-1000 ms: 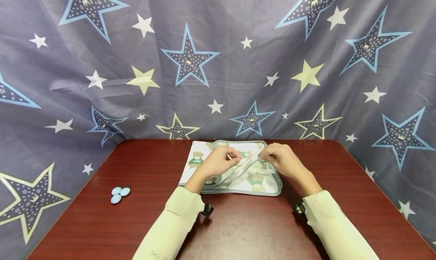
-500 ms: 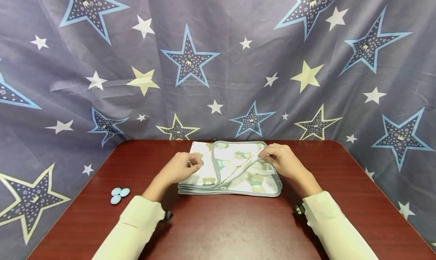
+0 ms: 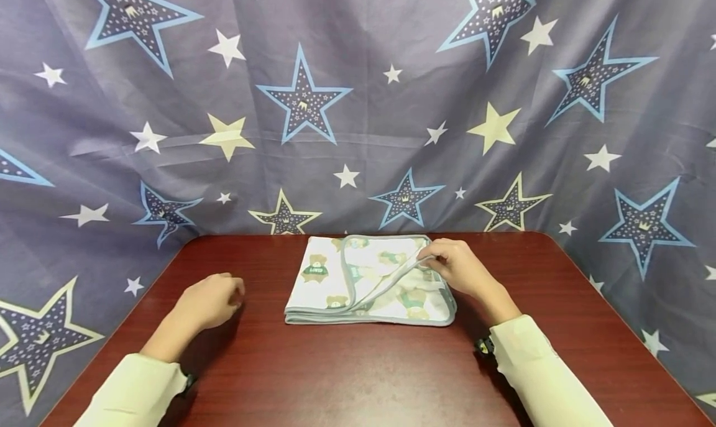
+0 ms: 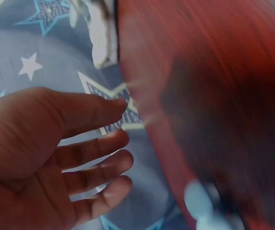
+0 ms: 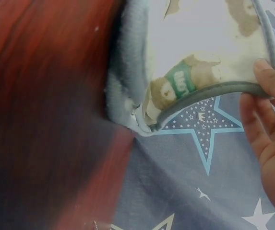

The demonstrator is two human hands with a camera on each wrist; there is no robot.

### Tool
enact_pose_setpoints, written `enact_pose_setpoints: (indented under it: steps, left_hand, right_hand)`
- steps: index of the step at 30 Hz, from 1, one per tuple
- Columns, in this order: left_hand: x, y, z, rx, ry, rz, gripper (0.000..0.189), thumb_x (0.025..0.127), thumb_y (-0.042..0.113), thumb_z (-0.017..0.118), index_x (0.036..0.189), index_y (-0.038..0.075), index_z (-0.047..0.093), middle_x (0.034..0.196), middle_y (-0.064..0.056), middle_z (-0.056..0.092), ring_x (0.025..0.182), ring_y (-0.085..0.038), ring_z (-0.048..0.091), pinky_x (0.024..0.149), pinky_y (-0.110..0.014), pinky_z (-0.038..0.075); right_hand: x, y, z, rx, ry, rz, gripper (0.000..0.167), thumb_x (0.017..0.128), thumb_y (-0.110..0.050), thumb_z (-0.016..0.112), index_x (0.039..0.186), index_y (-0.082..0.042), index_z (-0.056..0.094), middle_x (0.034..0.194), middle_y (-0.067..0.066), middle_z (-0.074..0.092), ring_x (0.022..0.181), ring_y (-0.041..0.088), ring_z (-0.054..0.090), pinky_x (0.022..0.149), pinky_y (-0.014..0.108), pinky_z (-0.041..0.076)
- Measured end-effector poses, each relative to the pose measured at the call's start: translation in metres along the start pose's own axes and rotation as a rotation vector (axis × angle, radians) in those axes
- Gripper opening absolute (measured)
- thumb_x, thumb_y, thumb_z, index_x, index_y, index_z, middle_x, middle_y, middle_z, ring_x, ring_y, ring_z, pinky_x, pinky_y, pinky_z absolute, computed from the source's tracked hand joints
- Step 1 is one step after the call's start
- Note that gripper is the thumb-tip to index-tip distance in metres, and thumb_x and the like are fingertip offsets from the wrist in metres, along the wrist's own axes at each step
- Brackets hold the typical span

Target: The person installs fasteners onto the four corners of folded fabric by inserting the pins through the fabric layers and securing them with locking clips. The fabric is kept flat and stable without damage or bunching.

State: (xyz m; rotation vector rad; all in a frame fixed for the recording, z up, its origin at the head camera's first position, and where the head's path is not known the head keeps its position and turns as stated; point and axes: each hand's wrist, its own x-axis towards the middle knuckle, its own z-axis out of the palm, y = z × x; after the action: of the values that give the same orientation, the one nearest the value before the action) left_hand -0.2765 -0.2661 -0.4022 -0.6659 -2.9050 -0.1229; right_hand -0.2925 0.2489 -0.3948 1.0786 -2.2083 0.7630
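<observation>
Across the background, one curtain (image 3: 358, 104): grey, star-printed, hung in loose creases. Before it, one table (image 3: 347, 377): reddish brown, glossy toward the near side.

On the table, toward its far edge, one cloth (image 3: 369, 279): white, bear-printed, bound in grey-blue, folded. Layers are stacked along its near left edge; toward the right its upper layer is raised as a slack flap (image 5: 209, 43). For good handling, the flap is best lifted gently, so that the fold's mouth stands wide and the lower layers are not dragged askew.

One right hand (image 3: 455, 266): the flap's corner is pinched at the binding between thumb and fingers. A light, steady pinch is judged sufficient for such soft fabric.

One left hand (image 3: 211, 301): nothing is grasped; the fingers are loosely bent above the table, well apart from the cloth, to its left.

Smallest, pale blue pieces (image 4: 197, 199): shown blurred in the left wrist view, near the left hand; their number cannot be told. Pieces so small are best picked up singly, by thumb and fingertip, without the others being nudged.
</observation>
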Motion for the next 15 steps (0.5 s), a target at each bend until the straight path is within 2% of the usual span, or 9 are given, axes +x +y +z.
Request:
enact_pose_setpoints:
  steps: [3, 7, 11, 15]
  left_hand:
    - [-0.011, -0.010, -0.001, 0.012, -0.030, 0.022, 0.023, 0.071, 0.006, 0.079, 0.083, 0.020, 0.066, 0.083, 0.003, 0.058, 0.074, -0.018, 0.058, 0.062, -0.041, 0.050]
    - [-0.023, -0.018, -0.002, 0.024, -0.088, 0.010, 0.028, 0.069, 0.007, 0.083, 0.083, 0.021, 0.063, 0.082, 0.003, 0.053, 0.072, -0.015, 0.051, 0.060, -0.038, 0.046]
    - [-0.030, -0.023, -0.002, 0.027, -0.129, 0.000, 0.033, 0.067, 0.010, 0.088, 0.085, 0.022, 0.063, 0.083, 0.003, 0.052, 0.073, -0.014, 0.051, 0.061, -0.038, 0.046]
    - [-0.033, -0.025, -0.001, 0.023, -0.163, 0.007, 0.034, 0.066, 0.005, 0.085, 0.087, 0.021, 0.064, 0.084, 0.003, 0.053, 0.074, -0.015, 0.051, 0.061, -0.037, 0.045]
  right_hand:
    - [0.000, 0.000, 0.000, 0.004, 0.004, 0.008, 0.023, 0.078, 0.006, 0.083, 0.093, -0.009, 0.076, 0.088, 0.000, 0.074, 0.074, 0.011, 0.063, 0.064, 0.030, 0.051]
    - [0.001, -0.001, 0.001, 0.014, -0.002, 0.016, 0.024, 0.077, 0.008, 0.083, 0.092, -0.008, 0.075, 0.086, 0.000, 0.072, 0.072, 0.011, 0.061, 0.063, 0.028, 0.050]
    - [0.002, -0.003, 0.001, 0.022, -0.013, 0.023, 0.025, 0.076, 0.010, 0.083, 0.092, -0.007, 0.074, 0.085, 0.002, 0.071, 0.072, 0.011, 0.060, 0.063, 0.028, 0.050]
    - [0.001, -0.005, 0.000, 0.023, -0.024, 0.037, 0.025, 0.076, 0.011, 0.082, 0.092, -0.007, 0.073, 0.087, 0.003, 0.071, 0.074, 0.011, 0.060, 0.064, 0.030, 0.051]
